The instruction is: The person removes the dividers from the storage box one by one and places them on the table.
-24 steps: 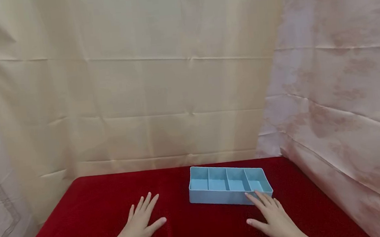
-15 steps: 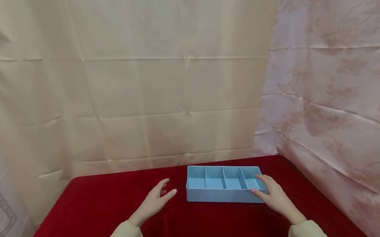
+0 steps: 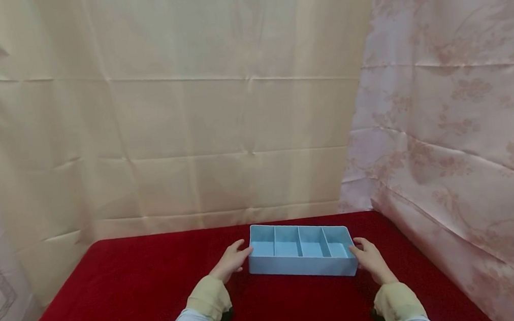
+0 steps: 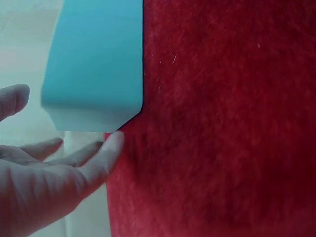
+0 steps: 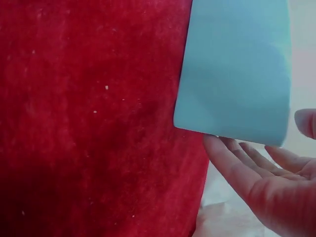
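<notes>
A light blue divided storage box (image 3: 303,265), with several compartments in a row, sits on the red-covered table. At its left end is my left hand (image 3: 232,261). In the left wrist view the fingers (image 4: 106,153) lie close to that end wall, and the thumb stands apart from the box. Beside the opposite end is my right hand (image 3: 370,258). The right wrist view has its fingers (image 5: 229,163) at the lower edge of the end wall, seemingly touching it, with the thumb off to the side. Neither hand is closed round the box.
Red cloth (image 3: 149,287) covers the table. A beige curtain (image 3: 216,113) hangs behind it, and a pink patterned curtain (image 3: 460,127) runs along the right side. The box's compartments hold nothing visible.
My left hand has moved right to the box's left end, its spread fingers drawn closer together. My right hand has shifted from the box's front to its right end. The box looks unmoved.
</notes>
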`<state>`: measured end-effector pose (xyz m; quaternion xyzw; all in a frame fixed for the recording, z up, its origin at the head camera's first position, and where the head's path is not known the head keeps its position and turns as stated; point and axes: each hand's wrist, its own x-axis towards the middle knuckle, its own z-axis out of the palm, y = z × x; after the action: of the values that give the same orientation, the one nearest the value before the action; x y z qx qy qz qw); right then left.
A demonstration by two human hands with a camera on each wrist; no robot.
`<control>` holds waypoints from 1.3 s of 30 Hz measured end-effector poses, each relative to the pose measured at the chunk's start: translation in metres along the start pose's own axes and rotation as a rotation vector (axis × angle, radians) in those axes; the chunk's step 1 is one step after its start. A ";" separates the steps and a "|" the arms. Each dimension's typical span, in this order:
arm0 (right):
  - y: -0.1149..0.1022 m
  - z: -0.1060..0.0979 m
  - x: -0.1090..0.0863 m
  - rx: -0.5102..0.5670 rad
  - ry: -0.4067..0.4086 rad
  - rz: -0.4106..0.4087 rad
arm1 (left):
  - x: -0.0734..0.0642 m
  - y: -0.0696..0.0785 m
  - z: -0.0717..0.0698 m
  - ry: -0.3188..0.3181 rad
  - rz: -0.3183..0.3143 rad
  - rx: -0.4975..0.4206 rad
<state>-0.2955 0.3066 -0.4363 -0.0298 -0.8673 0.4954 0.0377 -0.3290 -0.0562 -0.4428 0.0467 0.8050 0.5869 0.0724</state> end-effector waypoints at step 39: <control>-0.029 0.050 -0.001 -0.044 -0.080 -0.059 | -0.039 -0.016 -0.051 0.068 -0.052 -0.058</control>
<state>-0.2996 0.2494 -0.4365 0.0147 -0.8793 0.4757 0.0170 -0.2990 -0.1147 -0.4401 0.0037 0.7907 0.6091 0.0616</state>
